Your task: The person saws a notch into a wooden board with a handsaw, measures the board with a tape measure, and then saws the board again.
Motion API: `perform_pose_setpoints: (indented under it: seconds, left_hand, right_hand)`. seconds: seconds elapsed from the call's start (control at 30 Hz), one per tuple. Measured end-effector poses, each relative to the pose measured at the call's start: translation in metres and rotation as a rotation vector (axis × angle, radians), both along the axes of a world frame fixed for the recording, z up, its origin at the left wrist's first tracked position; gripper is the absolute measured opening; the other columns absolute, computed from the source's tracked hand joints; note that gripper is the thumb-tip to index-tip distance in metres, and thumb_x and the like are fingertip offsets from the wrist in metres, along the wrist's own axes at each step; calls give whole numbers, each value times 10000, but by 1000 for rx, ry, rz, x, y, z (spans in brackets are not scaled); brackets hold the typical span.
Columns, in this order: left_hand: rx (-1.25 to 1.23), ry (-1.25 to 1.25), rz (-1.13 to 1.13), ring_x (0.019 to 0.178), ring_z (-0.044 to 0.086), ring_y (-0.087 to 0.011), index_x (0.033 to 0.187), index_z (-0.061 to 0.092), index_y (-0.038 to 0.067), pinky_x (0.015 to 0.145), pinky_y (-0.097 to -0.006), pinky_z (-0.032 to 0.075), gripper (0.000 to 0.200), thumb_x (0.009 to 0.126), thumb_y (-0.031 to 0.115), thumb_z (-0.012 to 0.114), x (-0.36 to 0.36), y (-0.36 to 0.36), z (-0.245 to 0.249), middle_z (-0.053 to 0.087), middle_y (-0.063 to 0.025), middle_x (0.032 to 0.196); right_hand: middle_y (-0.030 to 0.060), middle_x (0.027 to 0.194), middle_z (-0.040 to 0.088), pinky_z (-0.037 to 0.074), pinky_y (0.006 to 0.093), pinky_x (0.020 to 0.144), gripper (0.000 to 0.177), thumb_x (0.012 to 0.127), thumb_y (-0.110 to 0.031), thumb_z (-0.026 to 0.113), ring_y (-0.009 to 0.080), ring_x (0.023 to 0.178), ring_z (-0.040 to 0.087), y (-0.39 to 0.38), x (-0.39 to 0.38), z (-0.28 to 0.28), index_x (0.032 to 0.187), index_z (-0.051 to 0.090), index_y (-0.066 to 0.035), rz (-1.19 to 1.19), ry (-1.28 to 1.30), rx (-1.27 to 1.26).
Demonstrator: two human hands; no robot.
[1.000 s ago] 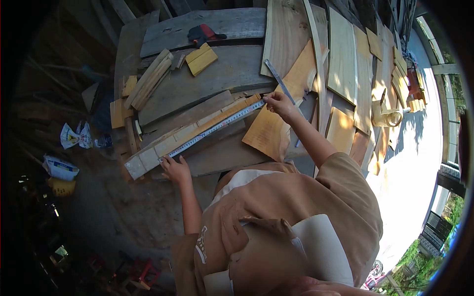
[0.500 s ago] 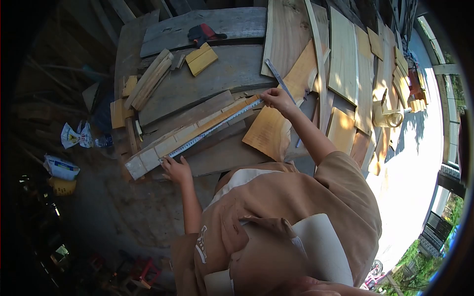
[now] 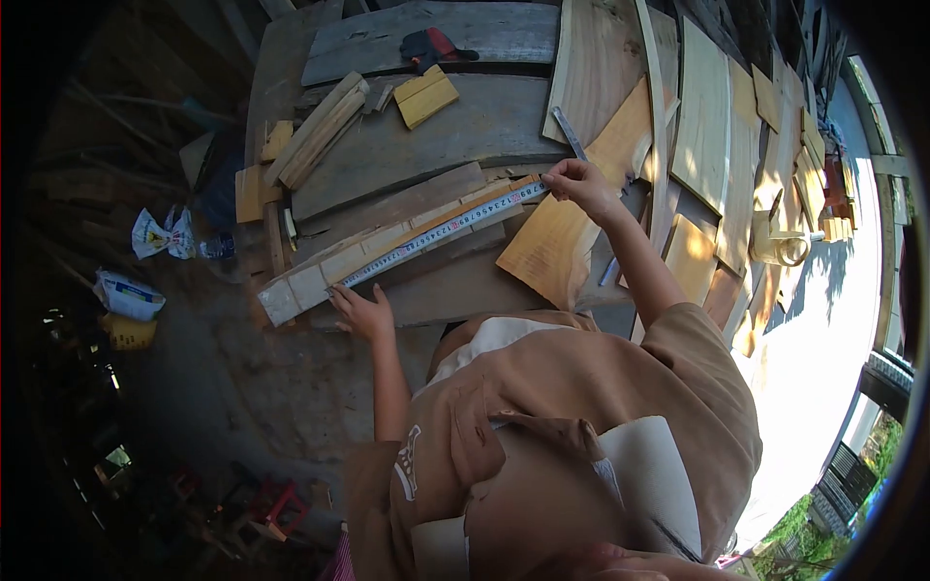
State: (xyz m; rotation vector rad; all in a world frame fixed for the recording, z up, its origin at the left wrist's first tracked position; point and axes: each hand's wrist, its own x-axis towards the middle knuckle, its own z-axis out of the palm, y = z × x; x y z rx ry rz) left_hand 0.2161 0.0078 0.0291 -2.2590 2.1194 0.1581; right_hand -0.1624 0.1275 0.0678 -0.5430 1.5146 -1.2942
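A white tape measure blade [image 3: 455, 227] with dark numbers is stretched along a long wooden strip [image 3: 308, 282], which has cross lines and a pale left end. My left hand [image 3: 364, 314] holds the blade's left end against the strip's near edge, thumb and index finger at the tape, the other fingers spread. At the far right end my right hand [image 3: 583, 188] pinches the blade between thumb and fingers. A metal ruler [image 3: 570, 132] sticks out behind that hand. Close below it lies a light brown board [image 3: 544, 254] with a wavy edge.
Grey planks [image 3: 417, 145] make up the work surface. A yellow wood block [image 3: 426, 97] and a dark red-and-black object [image 3: 436, 46] lie at the back. Several pale boards [image 3: 699, 116] and a tape roll [image 3: 783, 250] are to the right. Plastic bags [image 3: 163, 234] sit at the left.
The whole view has shifted slightly, so the bench appears further right and higher. The blade's numbered face now shows more clearly. Both hands remain at the tape's two ends.
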Motion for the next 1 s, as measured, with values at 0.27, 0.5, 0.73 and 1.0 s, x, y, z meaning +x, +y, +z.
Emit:
perform_pose_setpoints:
  seconds: [0.27,0.5,0.73,1.0]
  left_hand:
    - [24,34,-30,1305,209,-273,1341,252,26,980,-603,186,731,783,372,573,3,-4,-2,257,-134,1390]
    - [95,-28,-64,1299,217,-269,1331,270,22,985,-600,182,709,789,368,568,-1,-7,8,274,-126,1377]
    - [98,-83,-57,1290,226,-286,1323,288,18,994,-583,188,695,792,373,564,-5,-8,10,280,-127,1371]
    - [105,-69,-61,1288,231,-293,1314,297,-2,995,-533,237,707,787,384,568,-7,-9,14,293,-143,1363]
  right_hand:
    - [8,626,550,375,227,512,233,794,-242,637,76,560,492,-5,-2,-28,776,594,-14,-18,248,152]
    - [43,664,573,432,260,571,301,755,-286,677,119,605,524,-12,2,-31,786,592,1,-3,413,259]
    - [46,726,577,442,262,621,367,668,-296,757,120,688,537,-9,2,-45,809,591,-1,27,436,180]
    - [29,720,581,427,221,579,290,715,-233,727,85,641,540,-3,-1,-43,825,576,-12,54,437,62]
